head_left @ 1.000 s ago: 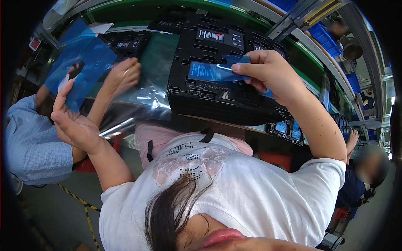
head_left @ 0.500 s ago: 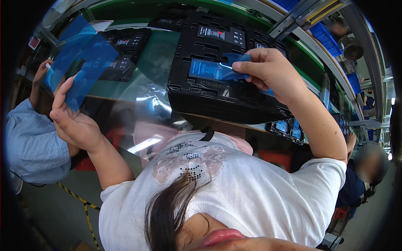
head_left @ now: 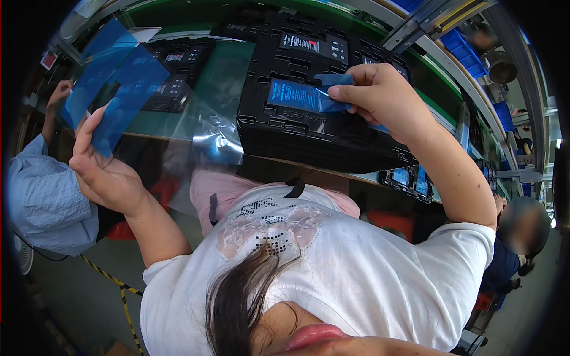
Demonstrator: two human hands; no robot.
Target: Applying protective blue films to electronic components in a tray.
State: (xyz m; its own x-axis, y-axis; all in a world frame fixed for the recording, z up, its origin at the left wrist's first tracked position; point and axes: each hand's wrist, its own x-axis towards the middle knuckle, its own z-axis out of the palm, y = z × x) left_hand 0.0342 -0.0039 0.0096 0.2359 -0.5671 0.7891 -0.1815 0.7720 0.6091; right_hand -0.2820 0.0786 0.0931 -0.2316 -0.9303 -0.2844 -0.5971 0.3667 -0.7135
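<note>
Our right hand (head_left: pixel 383 101) pinches the end of a blue film (head_left: pixel 333 105) over a labelled battery (head_left: pixel 288 93) in the black tray (head_left: pixel 285 148), upper centre of the frame. The film seems flatter than a second ago, so more of the battery looks covered. At left, blue sheets (head_left: pixel 139 77) meet our left hand's (head_left: pixel 110 178) spread fingers; we cannot tell how firmly they're gripped.
</note>
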